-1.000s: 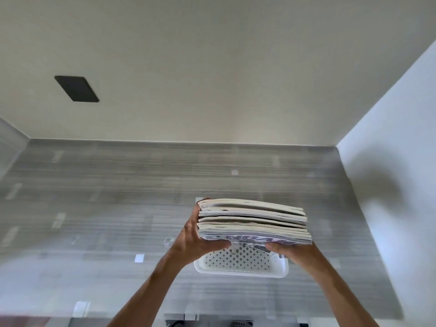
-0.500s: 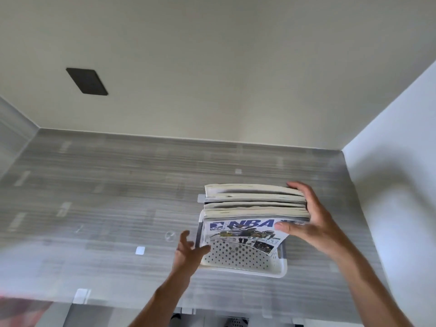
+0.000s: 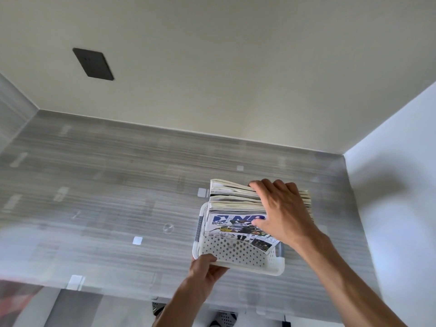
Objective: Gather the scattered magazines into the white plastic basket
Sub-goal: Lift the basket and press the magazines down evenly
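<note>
A stack of several magazines (image 3: 232,201) stands tilted in the white plastic basket (image 3: 238,252), a basketball cover facing me. The basket is perforated and sits on the grey wood-grain table (image 3: 106,197), right of centre near the front edge. My right hand (image 3: 280,208) lies over the right part of the stack, fingers spread on the page edges and thumb on the cover. My left hand (image 3: 204,267) grips the basket's near left rim, thumb on top.
A cream wall with a dark rectangular plate (image 3: 93,64) rises behind the table. A white wall (image 3: 401,185) closes off the right side. Small white tape marks (image 3: 137,240) dot the tabletop. The table's front edge runs just below the basket.
The stack has gone from being held up in both hands to standing in the basket. My left hand dropped to the basket's rim. My right hand slid over the top of the stack.
</note>
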Available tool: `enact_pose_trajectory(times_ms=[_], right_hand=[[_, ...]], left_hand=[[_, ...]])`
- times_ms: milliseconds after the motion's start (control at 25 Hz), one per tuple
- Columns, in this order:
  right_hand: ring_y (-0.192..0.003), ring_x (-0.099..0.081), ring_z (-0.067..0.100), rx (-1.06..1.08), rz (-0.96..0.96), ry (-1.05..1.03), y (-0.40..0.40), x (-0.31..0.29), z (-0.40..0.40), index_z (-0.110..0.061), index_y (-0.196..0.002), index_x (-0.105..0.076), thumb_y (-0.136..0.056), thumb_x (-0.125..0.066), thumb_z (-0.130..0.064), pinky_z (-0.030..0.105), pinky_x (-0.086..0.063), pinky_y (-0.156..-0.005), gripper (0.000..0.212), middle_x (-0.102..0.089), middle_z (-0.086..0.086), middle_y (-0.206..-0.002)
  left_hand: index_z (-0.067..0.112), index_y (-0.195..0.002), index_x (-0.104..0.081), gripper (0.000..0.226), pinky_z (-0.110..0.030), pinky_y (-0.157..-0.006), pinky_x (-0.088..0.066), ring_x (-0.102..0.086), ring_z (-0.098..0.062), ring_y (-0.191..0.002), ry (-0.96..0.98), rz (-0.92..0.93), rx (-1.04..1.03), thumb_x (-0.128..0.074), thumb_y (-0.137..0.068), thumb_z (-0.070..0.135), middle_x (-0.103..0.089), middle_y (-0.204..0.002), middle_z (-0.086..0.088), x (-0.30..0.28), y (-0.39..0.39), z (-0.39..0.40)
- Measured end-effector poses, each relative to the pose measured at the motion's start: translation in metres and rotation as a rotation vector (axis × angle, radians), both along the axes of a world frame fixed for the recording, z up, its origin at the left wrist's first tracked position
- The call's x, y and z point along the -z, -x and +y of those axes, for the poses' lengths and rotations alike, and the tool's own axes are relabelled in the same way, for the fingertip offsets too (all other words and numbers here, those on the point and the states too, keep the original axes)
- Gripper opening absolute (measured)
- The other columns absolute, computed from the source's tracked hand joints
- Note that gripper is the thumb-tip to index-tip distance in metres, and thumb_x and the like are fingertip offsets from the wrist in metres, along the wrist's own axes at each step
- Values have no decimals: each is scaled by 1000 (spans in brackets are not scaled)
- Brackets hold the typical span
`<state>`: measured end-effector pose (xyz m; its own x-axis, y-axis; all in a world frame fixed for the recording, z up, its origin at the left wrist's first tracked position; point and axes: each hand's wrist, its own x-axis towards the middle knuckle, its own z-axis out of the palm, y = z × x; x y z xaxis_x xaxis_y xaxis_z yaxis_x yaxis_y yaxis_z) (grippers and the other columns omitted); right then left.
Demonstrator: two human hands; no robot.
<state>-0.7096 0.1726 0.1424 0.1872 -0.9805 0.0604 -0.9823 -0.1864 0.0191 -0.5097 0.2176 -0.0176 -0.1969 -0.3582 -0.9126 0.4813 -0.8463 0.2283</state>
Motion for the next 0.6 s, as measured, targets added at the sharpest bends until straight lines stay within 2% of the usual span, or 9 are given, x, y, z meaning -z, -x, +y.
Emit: enact_pose_trajectory(times_ms=[200, 360, 480, 600], right_hand=[[-88, -59, 23, -64, -20, 0, -13, -4, -5, -22, -123, -48, -55, -86, -40, 41, -44, -79, 80, -66, -3, -103], [-92, -57, 22, -166, -35, -39, -56, -4, -24, -24, -125, -47, -57, -86, -41, 41, -42, -80, 81, -65, -4, -107], [-98, -56, 20, -258, -57, -56, -108, -3, -42, -25, -128, -43, -59, -85, -41, 40, -41, -83, 82, -63, -5, -114], [-100, -54, 19, -334, -77, -76, -162, -6, -59, -27, -127, -40, -62, -83, -35, 40, -40, -86, 78, -61, -7, -117]], left_hand=[[-4, -122, -46, 40, -46, -53, -61, -63, -43, -88, 14, 24, -134, -40, -85, -16, -62, -101, -30, -1, -10, 9], [-5, -121, -49, 39, -43, -52, -61, -65, -41, -84, 20, 23, -293, -41, -84, -15, -68, -90, -28, 1, -41, 16], [-3, -121, -51, 40, -46, -55, -61, -66, -40, -84, 52, 13, -410, -41, -84, -14, -73, -80, -24, 5, -83, 13], [0, -128, -47, 49, -46, -56, -61, -64, -42, -90, 83, 23, -497, -40, -81, -15, -69, -96, -27, 8, -126, 3]])
